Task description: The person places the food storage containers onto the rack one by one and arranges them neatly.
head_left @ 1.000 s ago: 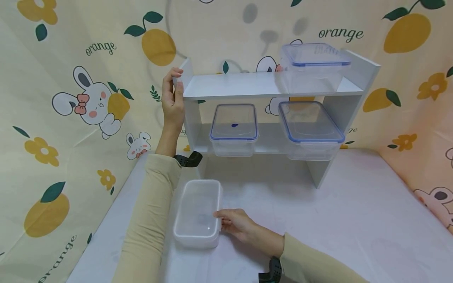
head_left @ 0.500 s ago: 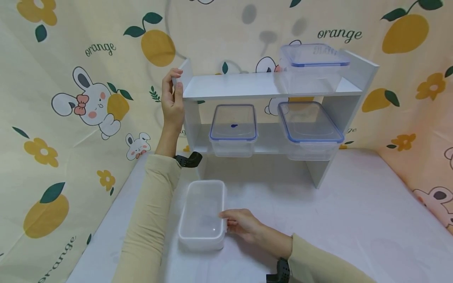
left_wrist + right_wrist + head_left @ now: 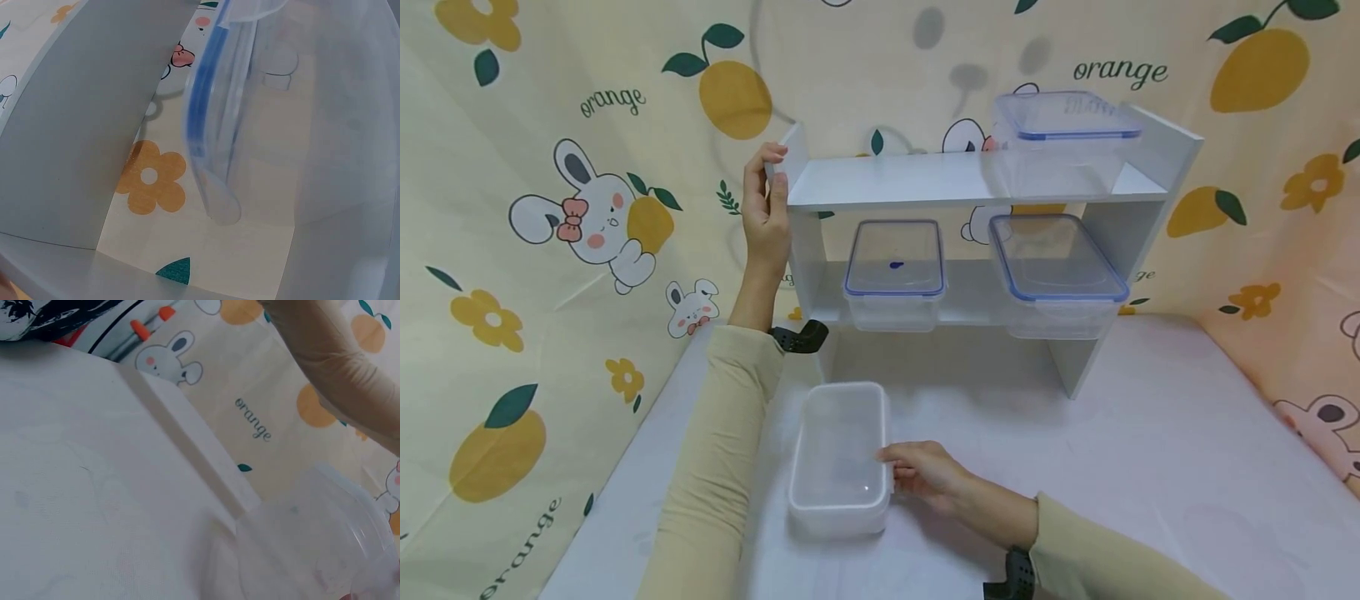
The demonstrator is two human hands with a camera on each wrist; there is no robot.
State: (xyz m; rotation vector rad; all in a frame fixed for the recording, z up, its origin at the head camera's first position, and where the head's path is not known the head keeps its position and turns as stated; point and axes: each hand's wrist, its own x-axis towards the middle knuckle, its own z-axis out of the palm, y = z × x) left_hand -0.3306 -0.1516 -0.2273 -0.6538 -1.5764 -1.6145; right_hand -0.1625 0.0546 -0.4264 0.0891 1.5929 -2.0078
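My left hand [image 3: 765, 217] grips the upper left side panel of a white shelf [image 3: 910, 179], with its fingers bent over the panel's edge. My right hand [image 3: 928, 475] holds the right side of a translucent plastic food container [image 3: 841, 450] on the table, thumb and forefinger at its rim; the other fingers are curled beside it. Whether a lid covers this container I cannot tell. Its translucent wall shows in the right wrist view, while the hand there is almost wholly out of frame. The left wrist view looks into the shelf past a container's blue-edged lid [image 3: 206, 100].
Two blue-rimmed lidded containers, a smaller one [image 3: 895, 312] and a wider one [image 3: 1063, 321], stand on the middle shelf and jut over its front edge. Another lidded box [image 3: 1067, 158] sits on top at right. A printed cloth [image 3: 587, 333] hangs behind the white tabletop [image 3: 1165, 467].
My right hand has slid the translucent container a short way to the right across the table. The left hand stays on the shelf panel.
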